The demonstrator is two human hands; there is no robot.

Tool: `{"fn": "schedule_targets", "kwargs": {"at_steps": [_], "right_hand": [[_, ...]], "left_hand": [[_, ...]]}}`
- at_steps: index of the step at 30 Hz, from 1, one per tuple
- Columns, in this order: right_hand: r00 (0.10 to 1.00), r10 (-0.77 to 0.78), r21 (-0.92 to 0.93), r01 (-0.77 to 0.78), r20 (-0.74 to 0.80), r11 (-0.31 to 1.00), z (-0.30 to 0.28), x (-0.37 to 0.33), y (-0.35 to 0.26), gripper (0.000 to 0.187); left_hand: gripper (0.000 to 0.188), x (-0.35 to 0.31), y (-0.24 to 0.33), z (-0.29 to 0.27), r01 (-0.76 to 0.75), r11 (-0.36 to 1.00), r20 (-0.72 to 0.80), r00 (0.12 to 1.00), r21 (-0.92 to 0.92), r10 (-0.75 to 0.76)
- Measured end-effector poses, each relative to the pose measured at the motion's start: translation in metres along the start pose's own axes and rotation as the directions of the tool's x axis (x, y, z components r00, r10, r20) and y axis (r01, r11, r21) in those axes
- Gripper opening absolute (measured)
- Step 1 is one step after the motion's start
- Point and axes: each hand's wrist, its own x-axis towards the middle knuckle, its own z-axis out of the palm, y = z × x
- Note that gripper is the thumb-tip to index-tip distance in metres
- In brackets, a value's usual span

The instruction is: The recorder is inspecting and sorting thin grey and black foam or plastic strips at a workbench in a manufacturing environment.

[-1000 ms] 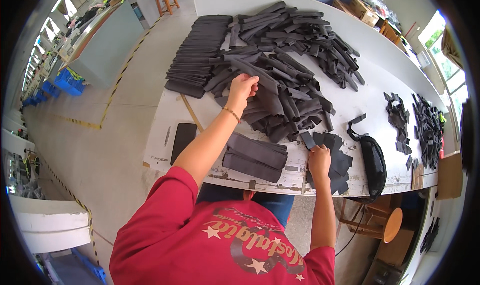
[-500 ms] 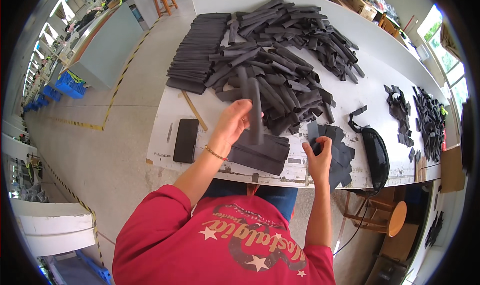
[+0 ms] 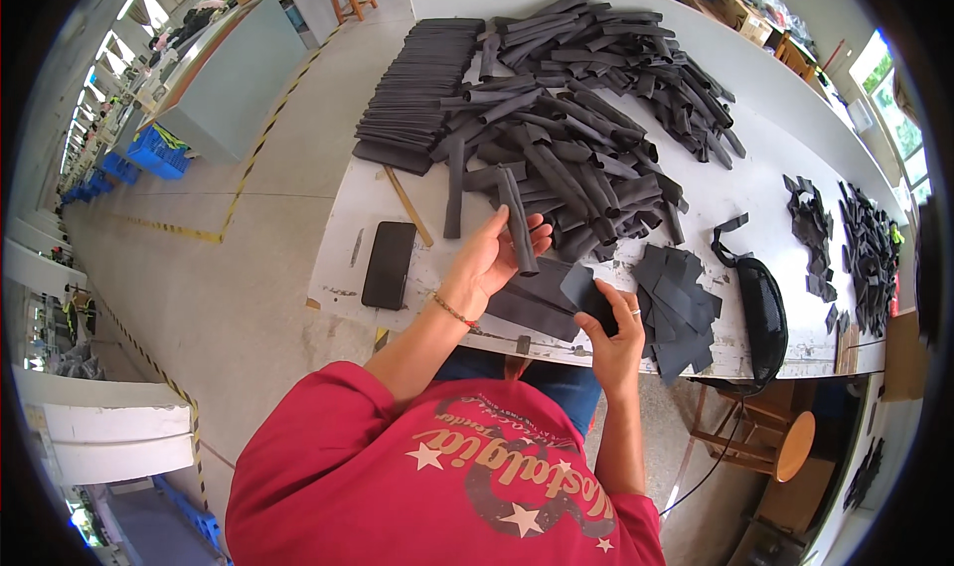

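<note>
Both sides occupied

Head feed, from my end: I see the left hand [image 3: 481, 265] holding a dark strip [image 3: 519, 233] under its thumb, fingers half spread, near the strip heap [image 3: 586, 163]. Right hand [image 3: 618, 347] pinches a small dark patch [image 3: 578, 288], left of the patch pile [image 3: 680, 310]. Both over the white table [image 3: 760, 173].

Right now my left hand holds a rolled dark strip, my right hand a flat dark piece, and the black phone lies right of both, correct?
Not quite: the black phone lies left of both, as the head view shows. Your left hand does hold a rolled dark strip, your right hand a flat dark piece.
</note>
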Motion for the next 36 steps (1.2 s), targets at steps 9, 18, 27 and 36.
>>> {"fn": "schedule_targets", "kwargs": {"at_steps": [9, 18, 27, 36], "right_hand": [[1.0, -0.026, 0.018, 0.026, 0.01, 1.0, 0.006, -0.013, -0.011, 0.035], [0.957, -0.289, -0.325, 0.272, -0.004, 0.906, 0.007, -0.008, -0.017, 0.029], [0.909, -0.417, -0.48, 0.357, -0.021, 0.802, -0.005, 0.006, -0.015, 0.029], [0.849, -0.528, -0.62, 0.409, -0.01, 0.67, 0.004, 0.008, -0.018, 0.036]], "left_hand": [[0.026, -0.004, -0.008, 0.012, 0.004, 0.99, -0.058, 0.998, 0.137, 0.004], [0.022, -0.006, -0.014, 0.02, -0.037, 0.983, -0.054, 0.997, 0.18, 0.047], [0.022, -0.021, -0.014, 0.027, -0.032, 0.941, -0.015, 0.999, 0.337, 0.039], [0.016, -0.036, -0.022, 0.04, -0.101, 0.941, 0.012, 0.995, 0.322, 0.103]]}}
